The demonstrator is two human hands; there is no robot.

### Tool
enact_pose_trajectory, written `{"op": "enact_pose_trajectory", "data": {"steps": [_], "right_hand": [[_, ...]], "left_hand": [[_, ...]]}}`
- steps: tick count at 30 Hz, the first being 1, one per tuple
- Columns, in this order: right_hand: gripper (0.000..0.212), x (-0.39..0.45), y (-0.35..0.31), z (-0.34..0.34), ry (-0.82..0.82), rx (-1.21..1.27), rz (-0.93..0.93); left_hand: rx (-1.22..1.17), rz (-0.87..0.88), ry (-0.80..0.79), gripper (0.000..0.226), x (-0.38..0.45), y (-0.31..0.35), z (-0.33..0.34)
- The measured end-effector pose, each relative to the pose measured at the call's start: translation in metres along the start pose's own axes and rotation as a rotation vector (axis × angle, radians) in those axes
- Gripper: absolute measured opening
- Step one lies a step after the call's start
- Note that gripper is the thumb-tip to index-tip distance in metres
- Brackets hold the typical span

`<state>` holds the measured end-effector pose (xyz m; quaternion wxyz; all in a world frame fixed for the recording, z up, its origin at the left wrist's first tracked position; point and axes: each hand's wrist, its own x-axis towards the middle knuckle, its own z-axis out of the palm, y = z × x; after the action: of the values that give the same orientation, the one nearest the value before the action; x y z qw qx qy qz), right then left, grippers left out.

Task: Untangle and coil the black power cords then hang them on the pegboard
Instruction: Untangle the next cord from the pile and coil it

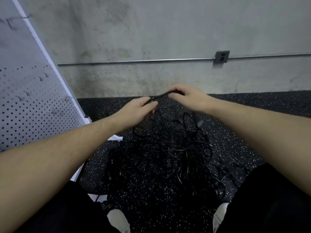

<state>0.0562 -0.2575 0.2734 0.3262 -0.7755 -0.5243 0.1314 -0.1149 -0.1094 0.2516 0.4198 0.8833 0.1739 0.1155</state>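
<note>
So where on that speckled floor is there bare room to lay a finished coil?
Bare floor runs along the concrete wall beyond the hands, widest right of the right hand. A smaller patch lies between the pegboard and the left hand. The middle is crowded: the tangled cords spread almost to both knees.

Dim even light, soft focus, wide-angle bowing at edges

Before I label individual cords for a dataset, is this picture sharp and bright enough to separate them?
Head view: dim, flat light; the black cord pile blends into the dark speckled floor; the pegboard and frame edges bow from wide-angle distortion; left hand and right hand look slightly soft.
</note>
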Motion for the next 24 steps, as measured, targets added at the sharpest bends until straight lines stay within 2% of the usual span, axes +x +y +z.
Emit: {"op": "enact_pose_trajectory", "data": {"steps": [3, 5, 7, 9, 11, 14, 19, 23, 24], "right_hand": [[0.021, -0.007, 0.002, 0.006, -0.198, 0.271, 0.135], [0.022, -0.007, -0.005, 0.012, -0.254, 0.539, 0.212], [0.03, -0.004, -0.013, 0.014, -0.185, 0.594, 0.226], [0.036, -0.003, -0.016, 0.013, -0.077, 0.506, 0.226], [0.036, -0.002, -0.015, 0.011, 0.013, 0.456, 0.216], [0.029, 0.0, -0.018, 0.013, 0.152, 0.475, 0.123], [0.026, 0.003, -0.033, 0.017, 0.25, 0.574, 0.017], [0.027, 0.003, -0.033, 0.015, 0.262, 0.603, 0.072], [0.028, 0.002, -0.03, 0.013, 0.262, 0.637, 0.103]], "left_hand": [[-0.265, -0.06, 0.032, 0.027, 0.004, 0.01, 0.001], [-0.324, -0.073, 0.013, 0.028, 0.006, 0.014, 0.006], [-0.315, -0.062, 0.002, 0.031, 0.007, 0.016, 0.013], [-0.387, -0.099, 0.008, 0.031, 0.009, 0.018, 0.019], [-0.47, -0.186, -0.012, 0.033, 0.009, 0.024, 0.022], [-0.424, -0.282, -0.123, 0.048, 0.004, 0.031, 0.028], [-0.555, -0.222, -0.254, 0.047, 0.004, 0.041, 0.038], [-0.385, -0.202, -0.268, 0.016, 0.008, 0.039, 0.038], [-0.353, -0.181, -0.262, 0.015, 0.009, 0.037, 0.037]]}}
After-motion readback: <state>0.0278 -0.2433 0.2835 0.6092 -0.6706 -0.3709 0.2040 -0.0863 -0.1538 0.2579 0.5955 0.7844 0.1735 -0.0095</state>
